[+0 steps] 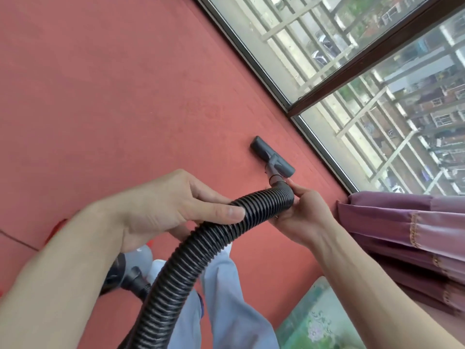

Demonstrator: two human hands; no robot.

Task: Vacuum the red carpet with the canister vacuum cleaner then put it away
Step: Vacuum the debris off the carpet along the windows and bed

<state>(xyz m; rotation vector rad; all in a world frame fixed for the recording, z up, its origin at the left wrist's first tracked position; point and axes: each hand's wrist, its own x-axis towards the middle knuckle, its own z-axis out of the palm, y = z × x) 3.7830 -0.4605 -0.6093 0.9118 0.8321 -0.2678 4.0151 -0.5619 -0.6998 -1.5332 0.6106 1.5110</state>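
1. Left grip point(156, 210) is clamped on the black ribbed hose point(201, 248) partway along it, with the thumb laid along the near side and the fingers curled over the far side.
2. Right grip point(304, 212) is clamped on the same hose at its sharp bend, just behind the neck of the nozzle. The fingers are wrapped beneath and the thumb tip presses at the top of the bend.
3. Between the two grips the hose arches up, then runs down toward the viewer and out of the bottom edge.
4. Just ahead of the right grip, the grey nozzle point(273, 157) sits on the red carpet point(100, 96). Its long bar lies roughly parallel to the window frame point(276, 89), with a strip of carpet between them.
5. To the right, a bunched purple curtain point(402, 235) hangs close beside the right wrist and meets the carpet's edge under the window.
6. Left of and beyond the nozzle, the carpet lies open across the whole upper left of the view.
7. Below the left forearm sits the dark grey vacuum cleaner point(125, 273), partly hidden, beside light blue trouser legs point(226, 298). A hose end plugs into it.
8. At the lower right corner, a pale green flowered surface point(314, 323) borders the carpet.
9. Outside the glass, pale railing bars point(327, 64) run along the window.
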